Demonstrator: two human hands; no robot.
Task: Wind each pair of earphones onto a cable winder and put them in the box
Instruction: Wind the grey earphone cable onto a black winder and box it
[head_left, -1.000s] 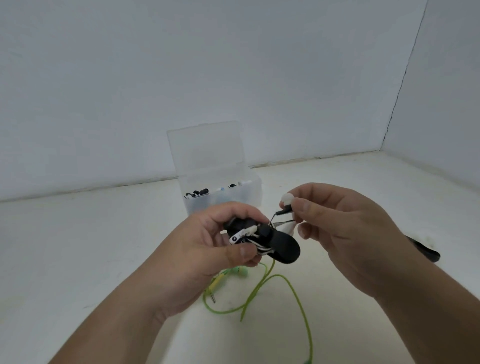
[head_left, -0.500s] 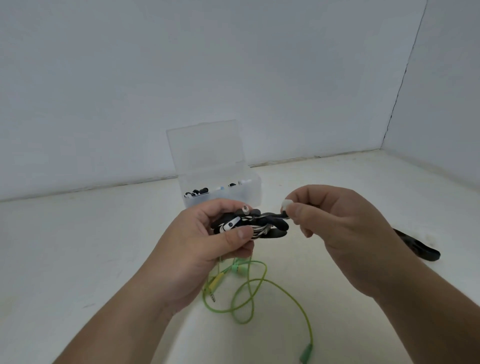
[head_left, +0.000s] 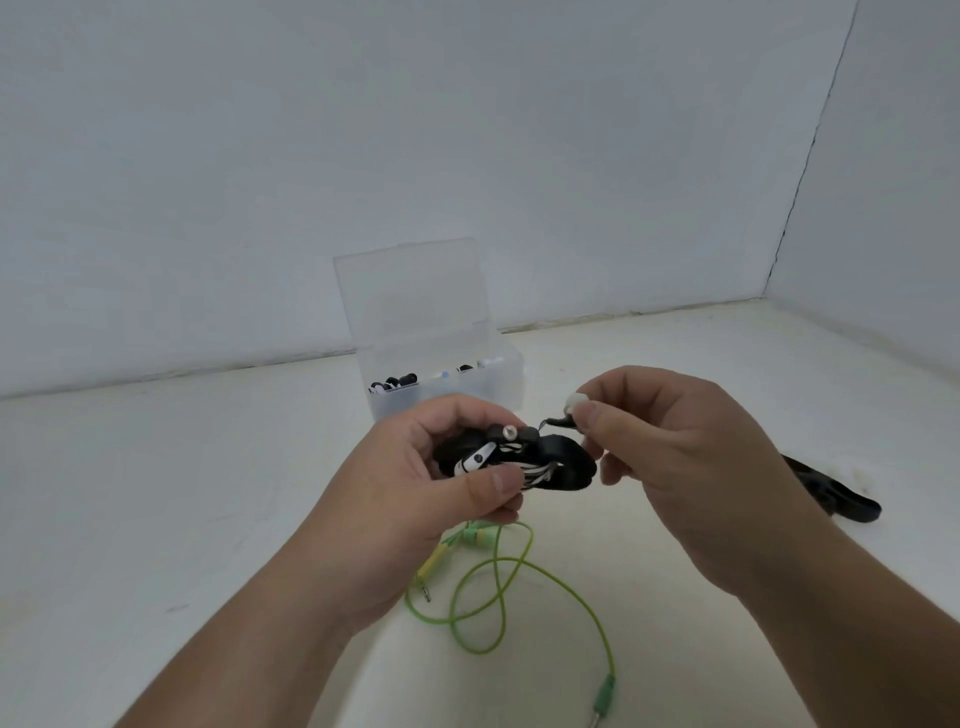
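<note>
The white table carries the box and runs back to pale walls that meet in a corner behind and to the right of the box. The two hands are raised in front of the box, between it and the camera. The left hand, in front of the box's left half, has its thumb and curled fingers clamped round a black cable winder. The right hand, in front of and to the right of the box, is closed in a pinch.

The box is clear plastic, and its lid stands open and upright at the back. Black and white earphone parts show along its top edge.

A pair of green earphones lies loose on the table well in front of the box, under the hands, its cable in loops and trailing toward the camera. A second black winder lies on the table to the right of the box, partly hidden by the right wrist.

The held winder sits just in front of the box, with a black-and-white earphone cable wrapped round its middle. One metal-tipped earbud rests on top of it. The other earbud, white-tipped, is pinched between the right thumb and forefinger, just in front of the box's right end
</note>
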